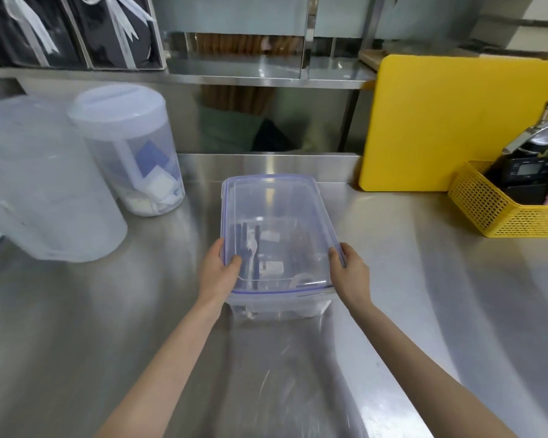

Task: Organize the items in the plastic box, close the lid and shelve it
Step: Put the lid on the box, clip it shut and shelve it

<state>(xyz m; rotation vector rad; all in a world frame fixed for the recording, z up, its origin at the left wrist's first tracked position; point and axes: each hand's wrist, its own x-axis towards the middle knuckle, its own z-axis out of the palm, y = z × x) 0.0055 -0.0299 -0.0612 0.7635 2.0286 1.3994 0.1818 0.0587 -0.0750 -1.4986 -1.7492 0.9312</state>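
We hold the lid (274,229) with both hands. Our left hand (217,273) grasps its left long edge near the front corner, with the thumb on top of the lid and the other fingers under the rim. Our right hand (350,273) grasps the right long edge in the same way, thumb on top. Both grips are closed on the lid.

The lid is clear with a blue line along its border. It is tilted: the near edge lies on the front rim of the box (279,306), and the far edge looks higher. We cannot tell if the far edge touches the box.

The box stands on the steel counter (424,311), in the middle, in front of us. Through the lid we see dark blue sticks (246,238) and small white pieces (271,237) inside; what they are exactly is not clear.

To the left of the box, well apart, stands a round jar (130,153) with a white cap and blue and white packets inside. Beside it, further left, is a bigger cloudy container (41,191). To the right, a yellow board (450,121) leans at the back wall, and near it is a yellow basket (494,213) with dark tools.
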